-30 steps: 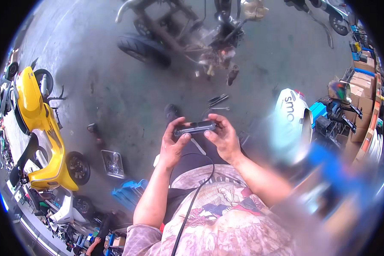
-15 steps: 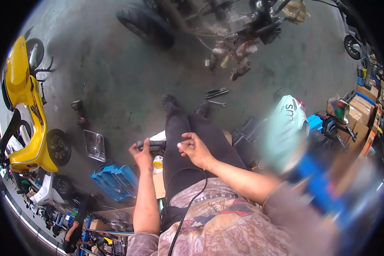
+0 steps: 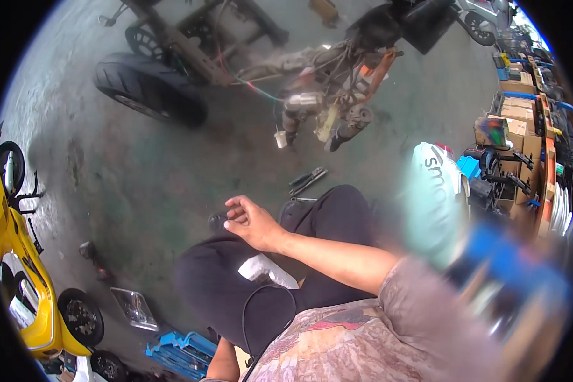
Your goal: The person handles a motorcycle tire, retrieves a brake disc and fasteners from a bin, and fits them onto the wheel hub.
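My right hand (image 3: 256, 225) is raised in front of my legs with nothing in it. Its fingers are loosely bent and apart from the thumb. Of my left arm only a piece of forearm (image 3: 223, 361) shows at the lower edge, beside my thigh; the left hand is hidden. Between my bent legs lies a white block (image 3: 267, 270), perhaps foam. A black cord (image 3: 245, 316) loops over my lap. On the floor beyond my right hand are several slim metal hand tools (image 3: 309, 181).
Ahead stands a partly stripped vehicle frame (image 3: 197, 51) with a thick black tyre (image 3: 149, 89) and hanging wires. A yellow scooter (image 3: 28, 274) is at left, near a blue crate (image 3: 181, 352) and a clear tray (image 3: 134, 307). At right are a pale green bag (image 3: 430, 191) and cardboard boxes (image 3: 519, 130).
My left hand, which held a dark cylinder-shaped thing, has dropped out of sight. My right hand has moved forward and left. My knees have bent outward, and the view has shifted toward the vehicle frame.
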